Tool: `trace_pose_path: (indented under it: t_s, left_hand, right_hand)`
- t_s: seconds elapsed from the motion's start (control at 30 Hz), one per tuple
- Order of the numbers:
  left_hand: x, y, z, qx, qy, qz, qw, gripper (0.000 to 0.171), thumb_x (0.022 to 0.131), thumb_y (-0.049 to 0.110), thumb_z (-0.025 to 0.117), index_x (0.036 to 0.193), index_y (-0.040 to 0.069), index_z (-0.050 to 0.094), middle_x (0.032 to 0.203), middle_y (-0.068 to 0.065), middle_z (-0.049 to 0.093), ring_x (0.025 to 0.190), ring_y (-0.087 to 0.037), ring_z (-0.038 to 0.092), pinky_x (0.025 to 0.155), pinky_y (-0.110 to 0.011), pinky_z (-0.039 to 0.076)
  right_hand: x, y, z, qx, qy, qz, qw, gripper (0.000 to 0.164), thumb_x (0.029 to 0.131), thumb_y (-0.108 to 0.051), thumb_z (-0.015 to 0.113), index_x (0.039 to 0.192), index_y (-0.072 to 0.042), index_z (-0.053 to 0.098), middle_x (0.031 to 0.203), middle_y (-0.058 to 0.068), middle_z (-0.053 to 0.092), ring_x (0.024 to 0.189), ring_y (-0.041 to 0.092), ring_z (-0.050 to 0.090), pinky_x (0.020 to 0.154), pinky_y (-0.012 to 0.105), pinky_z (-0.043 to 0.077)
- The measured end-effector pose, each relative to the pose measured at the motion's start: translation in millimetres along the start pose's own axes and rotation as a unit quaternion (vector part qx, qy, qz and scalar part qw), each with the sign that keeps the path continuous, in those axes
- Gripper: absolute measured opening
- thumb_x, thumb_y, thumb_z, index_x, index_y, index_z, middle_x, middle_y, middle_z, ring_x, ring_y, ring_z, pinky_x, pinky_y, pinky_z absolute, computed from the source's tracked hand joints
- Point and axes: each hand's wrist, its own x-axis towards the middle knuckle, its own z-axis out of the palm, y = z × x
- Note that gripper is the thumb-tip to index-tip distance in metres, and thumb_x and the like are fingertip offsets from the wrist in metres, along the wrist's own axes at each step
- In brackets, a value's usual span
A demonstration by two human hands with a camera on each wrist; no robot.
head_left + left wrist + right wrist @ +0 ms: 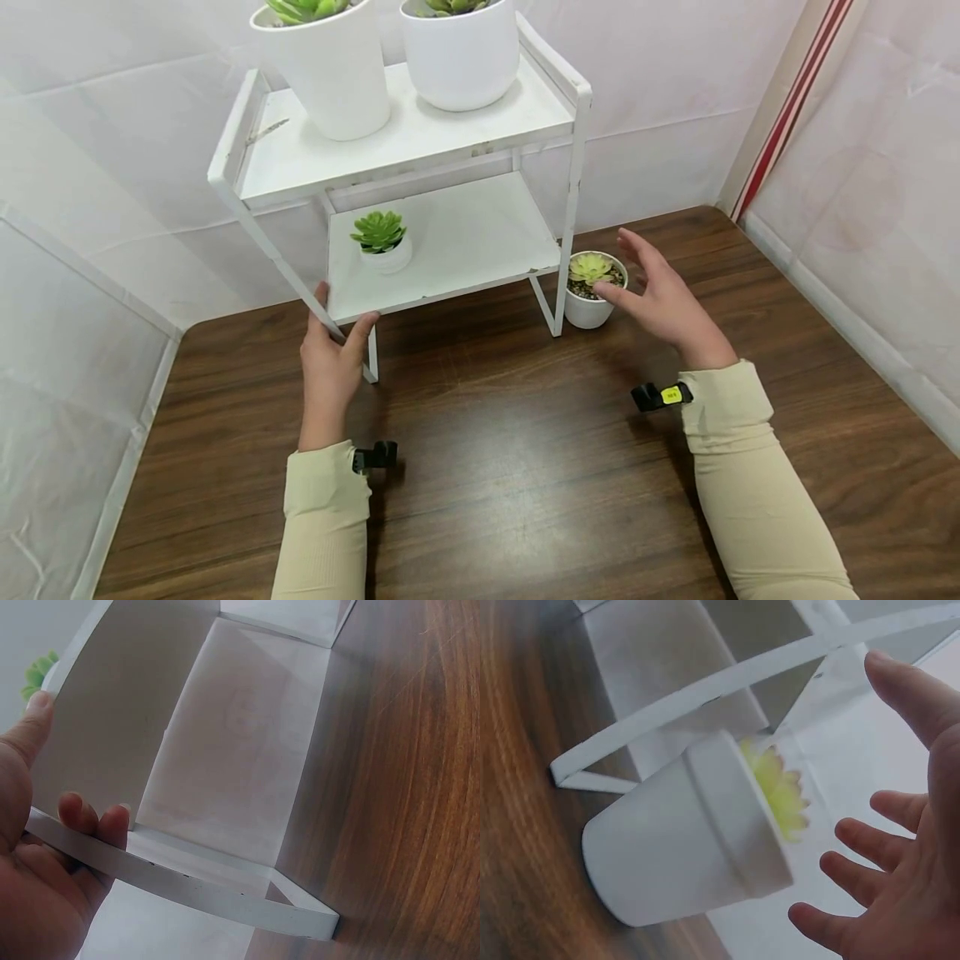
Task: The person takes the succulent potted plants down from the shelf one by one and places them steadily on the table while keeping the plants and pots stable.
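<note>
A white two-tier plant stand (450,218) stands on the wooden table. My left hand (333,358) grips its lower tier at the front left corner. In the left wrist view the thumb (34,724) lies over the tier's edge, and the other fingers curl beneath it around the leg. My right hand (663,304), fingers spread, is held beside a small potted succulent (588,310) on the table by the stand's right leg. The right wrist view shows that white pot (682,840) with the fingertips apart from it and nothing in the hand.
On the upper tier stand two larger white pots, a left pot (341,79) and a right pot (465,58), with succulents. A small succulent (388,256) in a white pot sits on the lower tier. White sheeting (652,92) hangs behind the brown table (510,467).
</note>
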Motion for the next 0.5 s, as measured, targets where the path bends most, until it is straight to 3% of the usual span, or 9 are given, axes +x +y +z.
trace_pose_path:
  t_s: [0.5]
  left_hand:
    - [-0.7, 1.3, -0.1, 0.006, 0.000, -0.005, 1.0000, 0.086, 0.088, 0.050, 0.065, 0.156, 0.022, 0.020, 0.105, -0.024, 0.060, 0.087, -0.031, 0.058, 0.083, -0.042, 0.046]
  right_hand:
    - [-13, -30, -7, 0.005, 0.007, -0.054, 0.998, 0.073, 0.095, -0.030, 0.064, 0.154, -0.016, 0.024, 0.156, 0.012, 0.031, 0.144, 0.027, 0.028, 0.113, 0.054, 0.027]
